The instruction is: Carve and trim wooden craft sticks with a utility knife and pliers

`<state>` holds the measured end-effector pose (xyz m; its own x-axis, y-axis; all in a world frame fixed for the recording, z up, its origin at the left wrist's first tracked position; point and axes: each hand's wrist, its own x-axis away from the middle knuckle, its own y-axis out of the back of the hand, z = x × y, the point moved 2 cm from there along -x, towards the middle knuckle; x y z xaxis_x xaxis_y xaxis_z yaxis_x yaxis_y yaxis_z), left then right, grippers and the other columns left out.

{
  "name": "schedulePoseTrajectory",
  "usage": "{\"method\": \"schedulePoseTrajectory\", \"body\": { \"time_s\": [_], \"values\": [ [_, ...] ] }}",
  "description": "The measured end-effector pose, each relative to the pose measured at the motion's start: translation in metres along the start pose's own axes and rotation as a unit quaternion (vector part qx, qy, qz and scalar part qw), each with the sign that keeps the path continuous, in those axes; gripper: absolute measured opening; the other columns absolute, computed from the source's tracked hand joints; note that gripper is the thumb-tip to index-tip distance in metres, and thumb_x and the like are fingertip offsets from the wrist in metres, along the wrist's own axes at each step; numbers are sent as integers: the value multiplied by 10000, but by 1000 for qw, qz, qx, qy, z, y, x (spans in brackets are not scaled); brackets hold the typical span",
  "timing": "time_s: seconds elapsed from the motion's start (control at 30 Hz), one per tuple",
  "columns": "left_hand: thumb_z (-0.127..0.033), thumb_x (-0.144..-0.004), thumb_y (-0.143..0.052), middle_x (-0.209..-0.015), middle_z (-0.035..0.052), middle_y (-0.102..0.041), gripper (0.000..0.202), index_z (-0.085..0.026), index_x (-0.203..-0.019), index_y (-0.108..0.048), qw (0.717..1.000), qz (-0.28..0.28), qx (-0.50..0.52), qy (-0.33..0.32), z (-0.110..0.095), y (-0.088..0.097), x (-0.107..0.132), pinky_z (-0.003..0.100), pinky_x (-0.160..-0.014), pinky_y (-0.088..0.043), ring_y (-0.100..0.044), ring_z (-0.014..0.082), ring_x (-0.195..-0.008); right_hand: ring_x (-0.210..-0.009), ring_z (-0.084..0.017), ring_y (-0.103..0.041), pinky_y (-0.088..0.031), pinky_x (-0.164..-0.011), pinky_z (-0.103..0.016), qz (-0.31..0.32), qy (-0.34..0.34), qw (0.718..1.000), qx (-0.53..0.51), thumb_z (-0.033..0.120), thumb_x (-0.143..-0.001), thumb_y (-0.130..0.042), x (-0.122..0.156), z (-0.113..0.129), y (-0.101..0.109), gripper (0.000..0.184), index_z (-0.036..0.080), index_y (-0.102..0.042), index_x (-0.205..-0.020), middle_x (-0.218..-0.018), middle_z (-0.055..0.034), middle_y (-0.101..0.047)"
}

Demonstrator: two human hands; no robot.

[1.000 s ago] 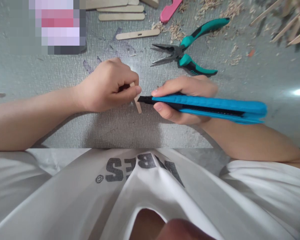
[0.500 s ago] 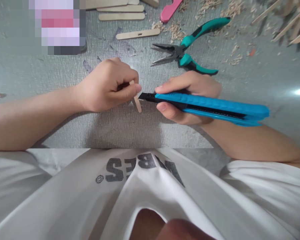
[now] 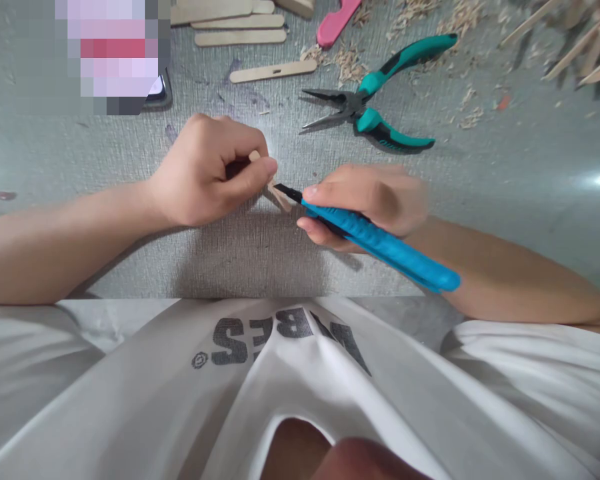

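Note:
My left hand (image 3: 210, 170) is closed in a pinch on a short wooden stick piece (image 3: 279, 197), which rests slanted against the grey table (image 3: 55, 153). My right hand (image 3: 370, 200) is wrapped round a blue utility knife (image 3: 380, 243). The knife's black tip touches the stick just right of my left thumb. Its handle points down and to the right, toward me.
Teal-handled long-nose pliers (image 3: 375, 113) lie just beyond my right hand. Flat wooden sticks (image 3: 273, 70) and a pink tool (image 3: 337, 20) lie at the far edge, with wood shavings (image 3: 350, 60) among them. More sticks (image 3: 580, 47) are at the far right. A phone (image 3: 157, 93) lies at the far left.
The knife has swung from lying nearly level to slanting down toward me, and its tip has moved onto the stick. My left hand has tilted the stick slightly.

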<state>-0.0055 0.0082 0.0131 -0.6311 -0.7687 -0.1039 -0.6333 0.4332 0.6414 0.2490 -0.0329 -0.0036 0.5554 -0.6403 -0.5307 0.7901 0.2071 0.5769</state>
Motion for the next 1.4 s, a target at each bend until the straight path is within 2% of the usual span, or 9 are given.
{"method": "schedulePoseTrajectory", "body": {
  "time_s": [0.07,0.2,0.3,0.4,0.6,0.8,1.0,1.2,1.4],
  "values": [
    [-447,-1092,-545,-641,-3,-585,404,-298,-717,-523,999,-14,-30,-11,0,0,1,399,-652,-401,-526,182,-638,-652,-156,-721,-597,-637,-297,-3,61,998,34,376,-1014,-848,-1,-2,1,358,419,-732,-1349,-919,67,-819],
    [-430,-1127,-523,-648,-2,-577,396,-300,-754,-501,997,-10,-69,-44,1,1,2,432,-685,-425,-494,187,-643,-624,-132,-656,-499,-588,-293,45,132,987,80,322,-1055,-784,0,-10,2,296,408,-735,-1334,-885,78,-789],
    [-421,-1150,-488,-655,4,-590,365,-303,-814,-567,993,21,-87,-75,4,3,2,455,-731,-460,-506,192,-669,-645,-132,-649,-478,-600,-299,87,124,984,96,344,-1063,-772,4,-14,2,245,417,-751,-1296,-886,78,-780],
    [-441,-1156,-476,-697,10,-628,343,-313,-876,-628,990,43,-95,-92,9,3,2,467,-745,-456,-537,203,-697,-686,-127,-661,-505,-644,-293,119,99,983,99,346,-1082,-745,7,-15,2,244,417,-741,-1315,-920,77,-777],
    [-434,-1151,-515,-722,13,-658,300,-305,-901,-619,985,32,-105,-135,15,3,3,465,-728,-450,-587,229,-688,-749,-121,-649,-521,-700,-278,115,153,971,144,285,-1161,-625,6,-7,5,307,311,-665,-1465,-965,47,-737],
    [-415,-1171,-476,-729,35,-656,354,-283,-876,-620,985,42,-121,-113,10,2,4,472,-754,-450,-609,249,-692,-751,-117,-653,-514,-706,-281,117,164,966,160,259,-1166,-612,6,-7,4,323,296,-628,-1486,-966,50,-731],
    [-444,-1187,-449,-746,39,-674,386,-282,-876,-611,984,37,-136,-109,13,0,5,476,-774,-446,-603,250,-708,-748,-117,-681,-512,-680,-277,93,173,970,146,233,-1161,-644,4,-7,3,321,267,-587,-1476,-936,63,-741],
    [-451,-1185,-465,-750,31,-667,371,-272,-899,-620,980,33,-145,-135,18,-1,5,457,-747,-433,-586,232,-707,-762,-125,-673,-509,-691,-281,101,177,966,157,244,-1147,-667,3,-6,5,343,255,-591,-1482,-968,48,-761],
    [-448,-1194,-439,-753,43,-665,386,-285,-892,-614,984,31,-136,-114,16,-1,6,479,-760,-435,-590,256,-715,-787,-130,-668,-514,-718,-284,118,159,969,149,236,-1133,-666,6,-7,6,395,277,-587,-1518,-980,49,-752]
  ]
}}
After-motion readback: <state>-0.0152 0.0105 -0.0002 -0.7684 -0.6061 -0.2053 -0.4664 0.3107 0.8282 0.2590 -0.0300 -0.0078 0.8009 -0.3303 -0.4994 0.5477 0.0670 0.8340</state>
